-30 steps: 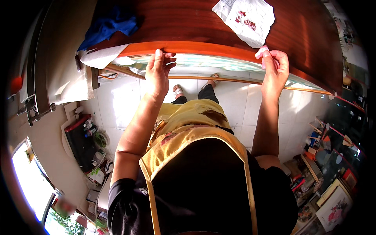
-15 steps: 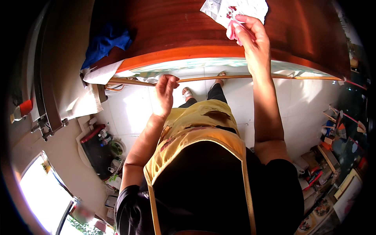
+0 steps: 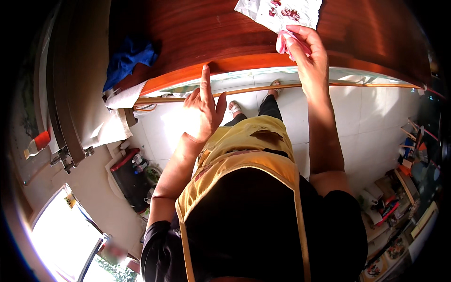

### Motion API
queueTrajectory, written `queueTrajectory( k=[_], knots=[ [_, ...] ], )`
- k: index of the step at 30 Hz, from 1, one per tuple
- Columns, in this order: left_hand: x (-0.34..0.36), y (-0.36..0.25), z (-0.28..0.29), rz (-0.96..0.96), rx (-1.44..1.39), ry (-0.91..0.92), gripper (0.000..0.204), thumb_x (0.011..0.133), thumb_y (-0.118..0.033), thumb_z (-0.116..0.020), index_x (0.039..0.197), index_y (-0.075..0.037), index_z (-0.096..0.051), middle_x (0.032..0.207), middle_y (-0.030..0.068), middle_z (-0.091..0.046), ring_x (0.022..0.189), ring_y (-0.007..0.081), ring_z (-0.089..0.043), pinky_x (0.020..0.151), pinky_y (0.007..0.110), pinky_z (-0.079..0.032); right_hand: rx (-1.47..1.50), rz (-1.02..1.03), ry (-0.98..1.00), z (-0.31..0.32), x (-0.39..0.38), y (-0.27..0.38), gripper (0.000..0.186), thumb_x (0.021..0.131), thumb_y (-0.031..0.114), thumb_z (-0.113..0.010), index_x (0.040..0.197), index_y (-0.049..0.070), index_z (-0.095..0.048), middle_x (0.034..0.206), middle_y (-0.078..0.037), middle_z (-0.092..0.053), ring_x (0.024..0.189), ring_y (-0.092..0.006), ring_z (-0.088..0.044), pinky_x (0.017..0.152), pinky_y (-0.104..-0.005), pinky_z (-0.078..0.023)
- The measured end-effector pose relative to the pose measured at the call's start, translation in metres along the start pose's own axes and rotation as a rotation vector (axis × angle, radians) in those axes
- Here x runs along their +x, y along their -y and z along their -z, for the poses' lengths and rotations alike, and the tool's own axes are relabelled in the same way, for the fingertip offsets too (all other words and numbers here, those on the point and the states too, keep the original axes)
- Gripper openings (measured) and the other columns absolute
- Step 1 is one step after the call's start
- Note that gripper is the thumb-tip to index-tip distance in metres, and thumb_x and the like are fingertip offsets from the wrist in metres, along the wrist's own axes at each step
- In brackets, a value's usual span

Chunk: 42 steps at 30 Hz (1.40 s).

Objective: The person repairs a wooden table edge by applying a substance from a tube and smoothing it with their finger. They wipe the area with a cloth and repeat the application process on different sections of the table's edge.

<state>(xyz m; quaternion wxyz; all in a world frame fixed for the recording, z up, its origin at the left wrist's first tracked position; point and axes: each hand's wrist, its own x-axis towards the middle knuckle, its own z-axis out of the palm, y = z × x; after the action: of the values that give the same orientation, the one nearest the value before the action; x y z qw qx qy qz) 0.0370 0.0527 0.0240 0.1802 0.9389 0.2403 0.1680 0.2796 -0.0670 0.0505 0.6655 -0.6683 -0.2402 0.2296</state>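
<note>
- One finger of the left hand (image 3: 200, 115) is now straightened at the table edge (image 3: 253, 61); nothing is gripped.
- Crumpled pink piece (image 3: 283, 43) is kept pinched by the right hand (image 3: 314, 63).

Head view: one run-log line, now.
left hand: index extended at edge of wooden tabletop | right hand: pinching pink cloth-like wad near white paper | on paper: dark red patches | blue cloth: crumpled, tabletop left
</note>
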Motion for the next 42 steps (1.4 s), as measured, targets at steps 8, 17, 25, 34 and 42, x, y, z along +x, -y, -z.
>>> queueTrajectory(
  k=[8, 17, 25, 34, 42],
  knots=[
    [0.032, -0.052, -0.009, -0.399, -0.518, 0.416, 0.066, 0.088, -0.022, -0.076, 0.149, -0.017, -0.052, 0.081, 0.0099, -0.064, 0.077, 0.0271, -0.062, 0.072, 0.042, -0.053, 0.113, 0.115, -0.107, 0.015, -0.004, 0.006, 0.02, 0.1, 0.008, -0.063, 0.118, 0.0, -0.06, 0.092, -0.004, -0.069, 0.082, -0.007, -0.058, 0.072, -0.0215, -0.043],
    [-0.02, -0.015, -0.025, -0.105, -0.716, 0.432, 0.01, 0.087, -0.011, -0.072, 0.089, -0.004, -0.064, 0.082, 0.013, -0.065, 0.075, 0.0351, -0.064, 0.069, 0.042, -0.052, 0.036, 0.06, 0.027, 0.011, 0.011, 0.017, 0.018, 0.1, 0.008, -0.063, 0.115, 0.0, -0.062, 0.092, -0.003, -0.067, 0.081, -0.0066, -0.056, 0.072, -0.0212, -0.043],
    [-0.121, 0.062, -0.023, 0.702, -0.815, 0.325, 0.05, 0.105, -0.04, -0.056, 0.076, 0.0, -0.061, 0.065, 0.0052, -0.058, 0.062, 0.0148, -0.052, 0.06, 0.033, -0.045, -0.225, 0.002, 0.608, -0.085, 0.059, -0.006, 0.008, 0.099, 0.002, -0.061, 0.106, -0.002, -0.06, 0.092, -0.006, -0.068, 0.084, -0.0106, -0.063, 0.083, -0.0268, -0.052],
    [-0.182, 0.064, -0.042, 0.932, -1.075, 0.04, 0.052, 0.109, -0.047, -0.044, 0.11, 0.0, -0.067, 0.083, 0.006, -0.068, 0.078, 0.0133, -0.062, 0.078, 0.029, -0.052, -1.12, 0.39, 0.75, -0.216, 0.112, -0.025, 0.054, 0.09, 0.033, -0.072, 0.141, 0.019, -0.059, 0.154, -0.014, -0.046, 0.126, -0.0289, -0.059, 0.115, -0.0439, -0.035],
    [-0.205, 0.072, -0.033, 1.078, -1.098, -0.089, 0.045, 0.108, -0.041, -0.05, 0.117, 0.0, -0.065, 0.091, 0.0069, -0.069, 0.085, 0.0132, -0.063, 0.082, 0.029, -0.053, -1.17, 0.429, 1.005, -0.375, 0.081, -0.042, 0.079, 0.091, 0.023, -0.073, 0.158, 0.024, -0.032, 0.149, -0.016, -0.048, 0.134, -0.0343, -0.052, 0.11, -0.0433, -0.047]
  ],
)
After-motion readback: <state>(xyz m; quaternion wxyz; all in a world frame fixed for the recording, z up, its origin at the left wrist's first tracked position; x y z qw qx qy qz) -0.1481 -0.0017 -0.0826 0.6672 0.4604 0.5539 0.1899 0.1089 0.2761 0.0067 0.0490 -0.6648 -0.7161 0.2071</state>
